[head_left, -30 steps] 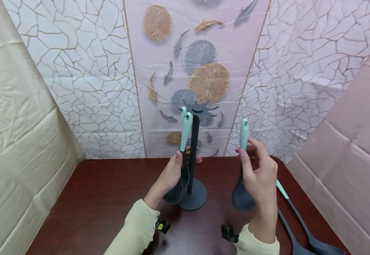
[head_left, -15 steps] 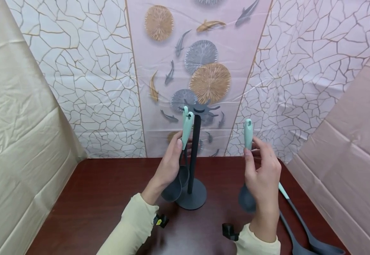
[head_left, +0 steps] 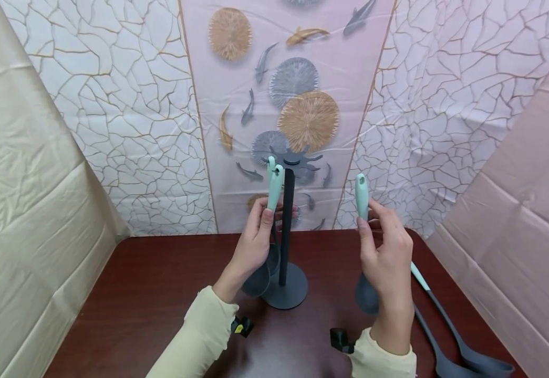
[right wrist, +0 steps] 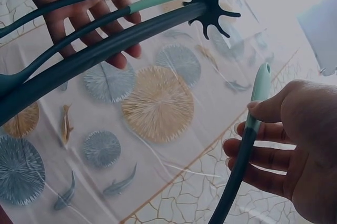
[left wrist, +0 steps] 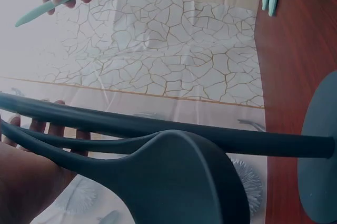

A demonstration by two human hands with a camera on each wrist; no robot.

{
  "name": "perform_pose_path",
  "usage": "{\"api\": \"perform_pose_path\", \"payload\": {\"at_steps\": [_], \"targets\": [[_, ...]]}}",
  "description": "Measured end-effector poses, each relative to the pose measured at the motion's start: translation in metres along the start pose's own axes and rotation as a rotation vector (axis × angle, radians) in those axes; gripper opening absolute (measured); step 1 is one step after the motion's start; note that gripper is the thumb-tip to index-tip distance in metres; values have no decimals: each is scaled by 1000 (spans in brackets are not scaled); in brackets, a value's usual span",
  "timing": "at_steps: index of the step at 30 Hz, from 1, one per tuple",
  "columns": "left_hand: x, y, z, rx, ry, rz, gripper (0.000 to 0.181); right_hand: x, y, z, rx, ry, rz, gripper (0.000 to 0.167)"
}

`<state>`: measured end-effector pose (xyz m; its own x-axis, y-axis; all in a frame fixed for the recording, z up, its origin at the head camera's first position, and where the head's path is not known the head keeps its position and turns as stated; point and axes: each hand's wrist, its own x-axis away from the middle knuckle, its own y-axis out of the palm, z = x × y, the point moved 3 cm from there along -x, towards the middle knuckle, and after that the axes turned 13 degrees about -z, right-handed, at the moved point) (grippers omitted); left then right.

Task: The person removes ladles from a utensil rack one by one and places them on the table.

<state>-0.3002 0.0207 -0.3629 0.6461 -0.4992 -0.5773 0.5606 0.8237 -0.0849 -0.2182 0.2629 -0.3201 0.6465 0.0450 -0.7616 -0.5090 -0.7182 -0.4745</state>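
A dark utensil stand (head_left: 287,226) has a round base and a star-shaped hook top (head_left: 295,157). Two mint-handled utensils hang on its left: a ladle (head_left: 255,283) in front and a second, smaller-bowled utensil (head_left: 272,257) behind. My left hand (head_left: 252,241) holds the front ladle's handle (head_left: 276,189), thumb on its near side, fingers reaching behind both utensils and the pole. To the right of the stand, my right hand (head_left: 387,257) pinches a spoon (right wrist: 259,89) upright by its lower mint handle, clear of the table. Its dark head (head_left: 366,296) is partly hidden by my hand.
On the right side of the brown table (head_left: 161,294) lie two more dark utensils: one with a mint handle (head_left: 420,276), and another (head_left: 427,331) partly hidden by my right arm. Patterned cloth (head_left: 137,131) hangs behind, with quilted drapes (head_left: 515,210) at both sides.
My left hand has moved up the front ladle to its mint handle. The two hanging bowls now show apart. My right hand keeps the spoon, its head turned further behind the hand.
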Motion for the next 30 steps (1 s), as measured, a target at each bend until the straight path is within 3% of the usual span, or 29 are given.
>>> {"api": "perform_pose_path", "payload": {"at_steps": [11,30], "targets": [[1,-3,-1,10,4,-15,35,1,-2,2,54,0,-10,39],[1,-3,-1,20,-15,-16,32,5,-7,17,191,80,-90,37]]}}
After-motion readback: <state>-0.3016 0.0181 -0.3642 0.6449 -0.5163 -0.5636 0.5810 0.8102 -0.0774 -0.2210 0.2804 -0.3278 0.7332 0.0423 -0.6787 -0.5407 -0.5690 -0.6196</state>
